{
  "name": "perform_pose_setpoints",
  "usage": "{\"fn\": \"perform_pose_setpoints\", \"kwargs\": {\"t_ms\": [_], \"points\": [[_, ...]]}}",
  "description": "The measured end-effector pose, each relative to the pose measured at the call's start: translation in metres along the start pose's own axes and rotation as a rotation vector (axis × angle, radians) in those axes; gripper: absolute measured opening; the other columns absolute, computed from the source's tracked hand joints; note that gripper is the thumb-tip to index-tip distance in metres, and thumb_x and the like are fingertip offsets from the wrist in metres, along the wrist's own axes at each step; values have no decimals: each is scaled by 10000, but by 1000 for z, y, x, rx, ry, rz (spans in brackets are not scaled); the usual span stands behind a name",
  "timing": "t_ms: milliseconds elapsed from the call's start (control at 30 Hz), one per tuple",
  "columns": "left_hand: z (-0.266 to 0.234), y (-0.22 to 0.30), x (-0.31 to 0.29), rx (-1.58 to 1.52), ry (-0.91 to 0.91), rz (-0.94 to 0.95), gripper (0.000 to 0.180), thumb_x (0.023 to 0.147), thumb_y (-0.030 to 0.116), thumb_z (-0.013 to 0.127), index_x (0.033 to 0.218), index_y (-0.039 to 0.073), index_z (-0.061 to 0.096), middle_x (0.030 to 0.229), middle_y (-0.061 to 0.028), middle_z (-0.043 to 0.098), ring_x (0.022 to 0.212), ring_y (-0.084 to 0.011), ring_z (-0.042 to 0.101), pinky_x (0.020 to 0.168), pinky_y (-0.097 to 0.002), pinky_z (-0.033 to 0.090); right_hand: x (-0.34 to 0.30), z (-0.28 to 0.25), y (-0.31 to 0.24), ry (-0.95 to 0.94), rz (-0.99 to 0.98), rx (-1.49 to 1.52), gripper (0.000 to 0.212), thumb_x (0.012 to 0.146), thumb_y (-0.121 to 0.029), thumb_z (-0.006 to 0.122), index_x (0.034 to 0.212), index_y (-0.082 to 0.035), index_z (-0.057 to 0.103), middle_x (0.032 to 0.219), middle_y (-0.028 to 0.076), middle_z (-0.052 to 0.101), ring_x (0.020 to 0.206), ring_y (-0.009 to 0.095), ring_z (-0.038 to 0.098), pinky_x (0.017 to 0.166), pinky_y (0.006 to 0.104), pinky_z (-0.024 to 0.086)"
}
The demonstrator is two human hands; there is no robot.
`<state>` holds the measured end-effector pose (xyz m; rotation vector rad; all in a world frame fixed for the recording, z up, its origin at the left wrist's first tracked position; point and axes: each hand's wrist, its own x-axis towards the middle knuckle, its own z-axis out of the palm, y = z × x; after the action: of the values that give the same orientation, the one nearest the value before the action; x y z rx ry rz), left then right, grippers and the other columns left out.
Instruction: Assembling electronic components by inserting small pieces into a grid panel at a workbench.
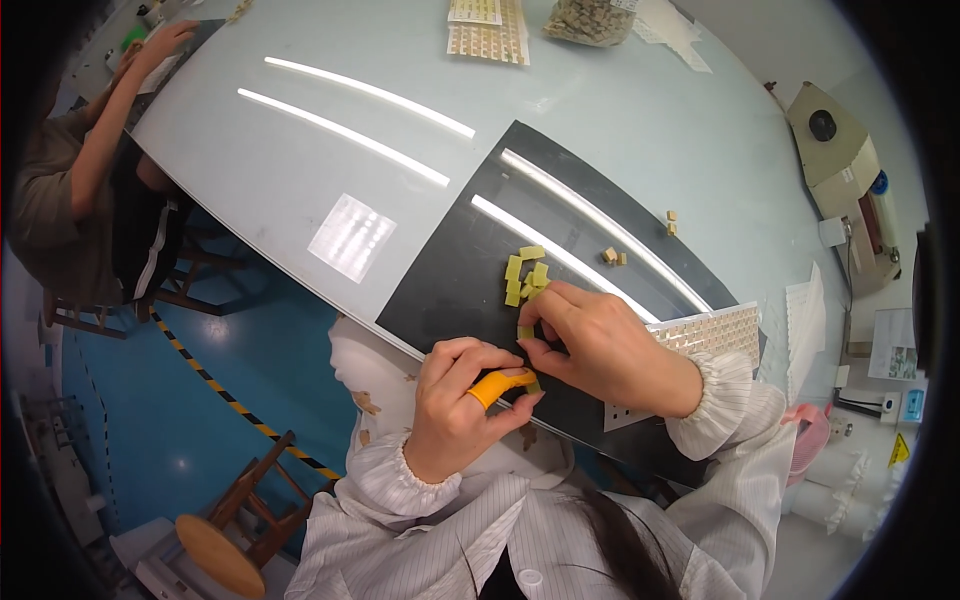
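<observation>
My left hand point(445, 410), with an orange-yellow finger cover point(495, 387) on one finger, is closed in a pinch near the front edge of a black mat point(440, 275). A bit of a small yellow-green block point(534, 386) shows between its fingertips. Just beyond it, my right hand point(605, 345) pinches another yellow-green piece point(525, 332) above the mat. Several yellow-green blocks point(514, 268) lie in a loose cluster past the right fingertips. Partly under my right wrist is a white sheet point(715, 332) with rows of small tan pieces.
Small tan blocks point(610, 256) lie on the mat's right part, others point(671, 222) farther off. A clear square sheet point(352, 237) is left of the mat. At the far side are gridded sheets point(490, 42) and a filled bag point(590, 22). Another person point(70, 200) sits far left.
</observation>
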<state>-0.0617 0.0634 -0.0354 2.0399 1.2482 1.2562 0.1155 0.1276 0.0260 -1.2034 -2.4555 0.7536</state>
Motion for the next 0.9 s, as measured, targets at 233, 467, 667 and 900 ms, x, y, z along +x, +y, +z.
{"fn": "perform_pose_setpoints", "kwargs": {"t_ms": [233,467,667,900], "points": [[-5,7,-1,-34,-27,-45,270,628,130,872,827,49,709,942,-27,652,968,-233,555,822,-352,486,-50,-20,-2,-156,2,22,201,755,-57,717,905,-38,584,803,82,585,629,245,613,555,330,504],[7,20,7,-44,-52,-13,272,650,167,872,839,55,711,943,-25,653,1000,-239,558,835,-358,472,-69,-30,3,-81,48,96,281,787,-125,759,1012,-52,606,842,79,584,626,222,610,554,317,504],[15,25,11,31,-113,25,303,593,118,886,822,33,709,935,-46,647,1035,-275,553,858,-374,482,-92,-33,17,39,109,192,275,802,-85,770,1036,-57,628,827,56,584,606,149,579,537,269,467],[15,27,11,96,-155,21,286,603,154,875,815,42,719,957,-27,659,1053,-255,560,842,-380,452,-98,-32,19,105,118,241,196,810,-50,755,976,-47,650,801,45,584,609,120,575,525,255,455]]}}
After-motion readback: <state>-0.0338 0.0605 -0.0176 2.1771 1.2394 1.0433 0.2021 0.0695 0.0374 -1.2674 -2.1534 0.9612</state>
